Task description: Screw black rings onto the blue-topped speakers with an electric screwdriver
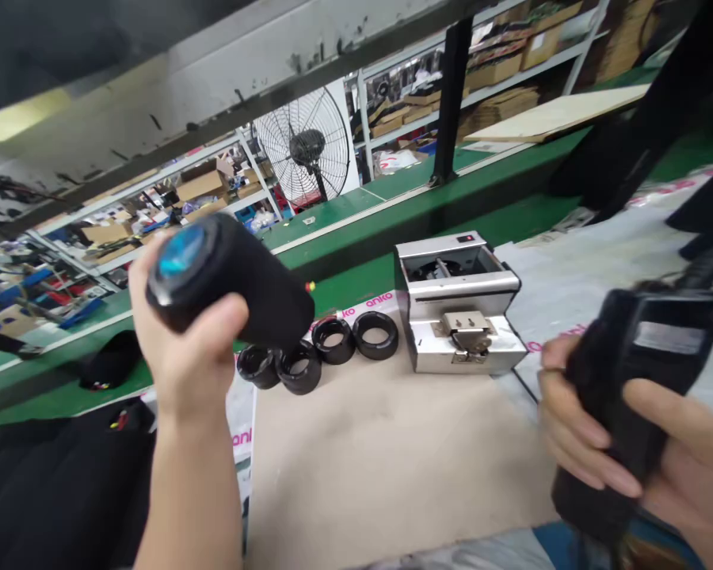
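Note:
My left hand [184, 340] is wrapped round a black cylinder [255, 277] with a shiny blue end, held tilted above the bench. On the right, my right hand [618, 435] grips a black handheld device [635, 380] that has a pale label and a cable at its top; it is slightly blurred. Several black rings [375, 336] lie in a row below and beyond the cylinder. Behind the beige board [392, 459] stands a silver metal machine [463, 305] with a small red light and a metal clamp on its front.
Black cloth-like items [65, 475] lie at the lower left. A dark post [453, 103] rises from the green bench [356, 206]. A large fan [306, 146] and loaded shelves stand behind. White printed plastic sheeting covers the right side. A beam crosses overhead.

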Motion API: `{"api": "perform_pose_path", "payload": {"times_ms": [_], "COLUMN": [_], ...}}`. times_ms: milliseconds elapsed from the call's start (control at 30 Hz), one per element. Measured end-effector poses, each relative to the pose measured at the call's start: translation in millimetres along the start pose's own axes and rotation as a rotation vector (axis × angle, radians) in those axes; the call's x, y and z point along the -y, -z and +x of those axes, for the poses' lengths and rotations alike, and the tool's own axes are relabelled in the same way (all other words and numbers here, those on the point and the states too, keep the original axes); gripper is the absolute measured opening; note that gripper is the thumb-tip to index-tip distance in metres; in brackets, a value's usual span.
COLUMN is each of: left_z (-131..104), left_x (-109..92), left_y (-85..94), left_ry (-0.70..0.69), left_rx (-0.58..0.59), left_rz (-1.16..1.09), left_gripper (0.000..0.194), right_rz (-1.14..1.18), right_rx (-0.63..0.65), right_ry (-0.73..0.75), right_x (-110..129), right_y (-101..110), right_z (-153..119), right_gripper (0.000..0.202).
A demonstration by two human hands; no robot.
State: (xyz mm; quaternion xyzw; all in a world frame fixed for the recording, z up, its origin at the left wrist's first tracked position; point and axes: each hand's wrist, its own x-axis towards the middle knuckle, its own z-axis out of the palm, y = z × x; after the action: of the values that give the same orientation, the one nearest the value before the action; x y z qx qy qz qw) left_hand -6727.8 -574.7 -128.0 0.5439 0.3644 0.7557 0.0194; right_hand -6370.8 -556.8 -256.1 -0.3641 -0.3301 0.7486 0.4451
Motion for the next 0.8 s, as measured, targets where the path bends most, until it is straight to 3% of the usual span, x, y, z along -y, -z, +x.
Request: {"api": "perform_pose_path", "payload": {"times_ms": [100,167,300,500,667,800], "left_z": [-75,-122,-182,-200,-200,-198], "left_x": [-11,-6,8,14,16,9], "left_y": [33.1,43.4,47.4,49.9,50.3,50.1], "left_ry": [0.093,0.233,0.321,0.277,0.327,0.398], "left_rx": [0.199,0.299,0.334,0.351,0.343,0.353], "left_rz": [0.316,0.333,0.229,0.108,0.052,0.058], "left_gripper": [0.092,0.084,0.086,0.100,0.102,0.101], "right_rz": [-0.484,-0.921,-1.201,-1.414,-1.424,-1.418], "right_rx": [0.084,0.247,0.310,0.367,0.404,0.413], "right_ry": [0.064,0.015,-0.003,-0.083,-0.143,-0.168], "right_x": [18,21,4,-20,-18,-19], "right_y": [-52,-90,-141,-154,-150,-143], "right_z": [5,19,58,85,85,73], "right_gripper": [0.057,0.057,0.047,0.044,0.054,0.043]}}
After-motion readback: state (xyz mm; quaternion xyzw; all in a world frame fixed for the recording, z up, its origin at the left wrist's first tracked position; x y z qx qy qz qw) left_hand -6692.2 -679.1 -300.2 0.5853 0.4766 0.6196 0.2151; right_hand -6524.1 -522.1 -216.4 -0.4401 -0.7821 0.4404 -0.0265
